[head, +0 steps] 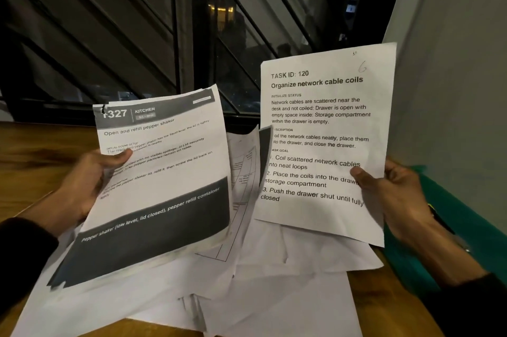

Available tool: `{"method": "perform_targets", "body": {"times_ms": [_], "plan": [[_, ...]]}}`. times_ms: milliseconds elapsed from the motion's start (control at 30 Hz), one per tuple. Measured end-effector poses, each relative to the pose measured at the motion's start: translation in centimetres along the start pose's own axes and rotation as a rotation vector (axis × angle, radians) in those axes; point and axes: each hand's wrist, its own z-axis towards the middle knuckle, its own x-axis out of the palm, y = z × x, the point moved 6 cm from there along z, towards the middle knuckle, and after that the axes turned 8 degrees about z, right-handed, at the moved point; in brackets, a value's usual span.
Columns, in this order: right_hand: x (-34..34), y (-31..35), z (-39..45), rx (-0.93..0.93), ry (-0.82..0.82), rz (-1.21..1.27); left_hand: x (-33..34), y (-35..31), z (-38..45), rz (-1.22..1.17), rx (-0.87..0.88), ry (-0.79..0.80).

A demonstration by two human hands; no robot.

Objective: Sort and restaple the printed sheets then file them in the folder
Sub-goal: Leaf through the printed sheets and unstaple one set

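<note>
Wooden worktop (33, 161): carries a loose heap of sheets (288, 276), still unsorted.
Left hand (82, 185): grips the kitchen sheet (162, 172) by its left edge, thumb on the print, tilted up for reading.
Right hand (395, 194): pinches the cable sheet (323, 139) at its right edge, held upright, apart from the other so both headings can be compared.
Folder (452, 232): green, probably the filing folder, lying at the right by the wall, partly hidden.
Stapler: not in view.
Stage: sorting, judging by the two raised pages.
</note>
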Motion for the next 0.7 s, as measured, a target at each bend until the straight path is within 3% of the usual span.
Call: {"method": "perform_targets", "body": {"times_ms": [233, 333, 467, 633, 700], "plan": [[0.0, 0.4, -0.4, -0.029, 0.004, -0.021, 1.2, -1.2, -1.7, -0.024, -0.009, -0.04], [-1.7, 2.2, -0.6, -0.102, -0.144, -0.034, 2.8, -2.0, -2.4, -0.11, -0.08, -0.059], [-4.4, 4.6, -0.4, -0.183, -0.337, 0.148, 1.5, -2.7, -2.1, -0.233, -0.125, -0.132], [-1.5, 3.2, -1.3, 0.061, -0.093, -0.237, -0.8, -3.0, -2.6, -0.264, -0.139, -0.18], [-0.3, 2.8, -1.8, 0.057, -0.066, -0.261, -1.4, -3.1, -2.5, -0.265, -0.134, -0.204]]}}
